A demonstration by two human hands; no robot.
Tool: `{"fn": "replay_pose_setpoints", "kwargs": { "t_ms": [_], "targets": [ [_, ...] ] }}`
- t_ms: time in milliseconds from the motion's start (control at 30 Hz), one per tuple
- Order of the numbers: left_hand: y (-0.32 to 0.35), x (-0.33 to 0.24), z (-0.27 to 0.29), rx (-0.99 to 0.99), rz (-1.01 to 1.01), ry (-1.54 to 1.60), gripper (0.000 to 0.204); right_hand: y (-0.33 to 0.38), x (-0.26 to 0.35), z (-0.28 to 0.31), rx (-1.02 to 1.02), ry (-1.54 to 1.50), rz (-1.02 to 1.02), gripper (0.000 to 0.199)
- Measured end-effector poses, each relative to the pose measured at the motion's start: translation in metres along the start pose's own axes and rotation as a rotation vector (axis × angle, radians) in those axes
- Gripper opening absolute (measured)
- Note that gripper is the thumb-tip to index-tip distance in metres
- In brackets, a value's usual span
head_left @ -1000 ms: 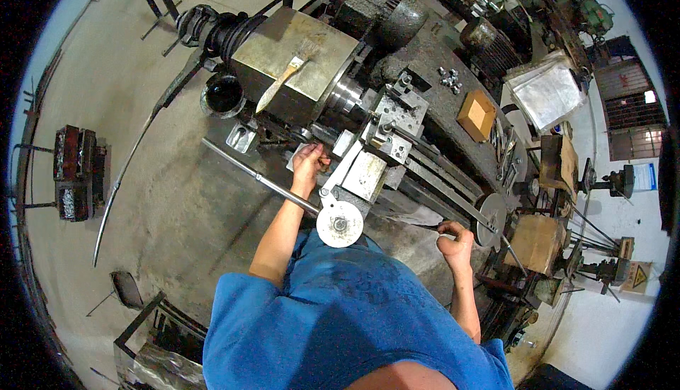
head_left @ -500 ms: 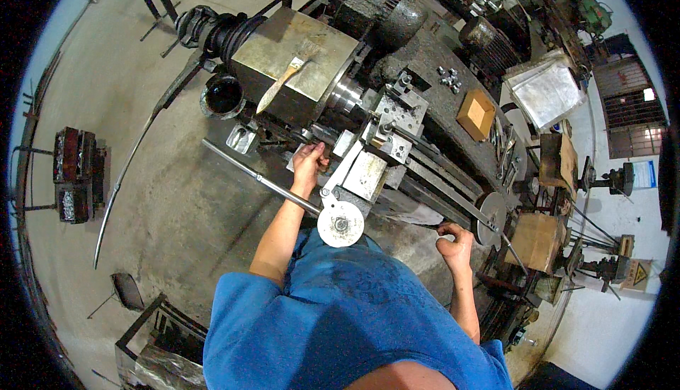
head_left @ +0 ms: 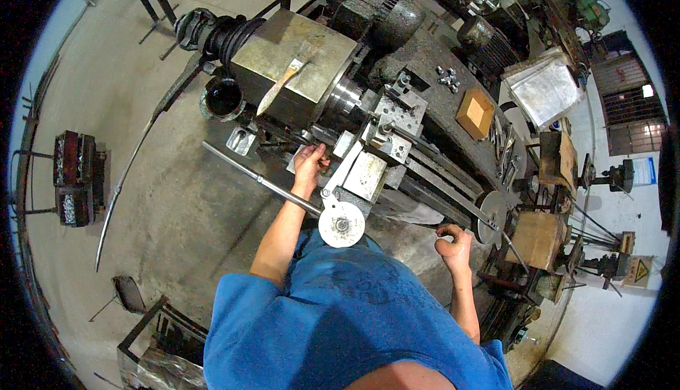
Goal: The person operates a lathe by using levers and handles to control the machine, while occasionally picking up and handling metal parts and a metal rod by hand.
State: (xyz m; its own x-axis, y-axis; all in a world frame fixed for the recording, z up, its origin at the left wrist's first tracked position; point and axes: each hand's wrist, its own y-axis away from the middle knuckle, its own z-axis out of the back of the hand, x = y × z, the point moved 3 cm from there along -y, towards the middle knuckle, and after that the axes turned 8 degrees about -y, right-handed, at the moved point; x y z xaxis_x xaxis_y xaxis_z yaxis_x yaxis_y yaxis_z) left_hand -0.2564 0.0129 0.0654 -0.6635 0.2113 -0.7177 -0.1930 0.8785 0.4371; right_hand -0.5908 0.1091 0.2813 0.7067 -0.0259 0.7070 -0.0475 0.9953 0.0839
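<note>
A lathe-like machine stands before me. My left hand (head_left: 309, 162) is closed with curled fingers beside the machine's front, below the shiny spindle (head_left: 343, 98); what it holds, if anything, is hidden. Under my left forearm runs a long metal lever (head_left: 237, 166), reaching to a pale round disc (head_left: 342, 224) close to my shirt. A bolted tool block (head_left: 398, 124) sits right of the spindle. Over on the right, my right hand (head_left: 453, 242) is curled near a grey wheel (head_left: 490, 218) with a thin rod (head_left: 511, 250). I cannot make out what lies in its fingers.
A wooden-handled brush (head_left: 280, 87) lies on the metal headstock cover (head_left: 312, 43). Small metal parts (head_left: 448, 79) and an open cardboard box (head_left: 474, 114) rest on the machine bed. A dark cup (head_left: 224, 97) hangs at its left. Metal bins (head_left: 74, 177) stand far left.
</note>
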Motion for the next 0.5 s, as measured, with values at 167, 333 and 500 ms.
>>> {"fn": "replay_pose_setpoints", "kwargs": {
  "t_ms": [167,333,500],
  "targets": [
    [0.005,-0.005,-0.006,-0.008,0.01,0.019,0.019,0.006,-0.002,-0.003,0.001,-0.005,-0.049,0.02],
    [-0.002,0.004,0.002,0.081,0.023,0.04,0.022,0.017,-0.012,-0.007,-0.027,0.037,-0.053,0.021],
    [-0.008,0.01,0.011,0.088,0.038,-0.036,0.022,0.027,-0.014,-0.01,-0.004,0.051,-0.128,0.022]
  ]
}}
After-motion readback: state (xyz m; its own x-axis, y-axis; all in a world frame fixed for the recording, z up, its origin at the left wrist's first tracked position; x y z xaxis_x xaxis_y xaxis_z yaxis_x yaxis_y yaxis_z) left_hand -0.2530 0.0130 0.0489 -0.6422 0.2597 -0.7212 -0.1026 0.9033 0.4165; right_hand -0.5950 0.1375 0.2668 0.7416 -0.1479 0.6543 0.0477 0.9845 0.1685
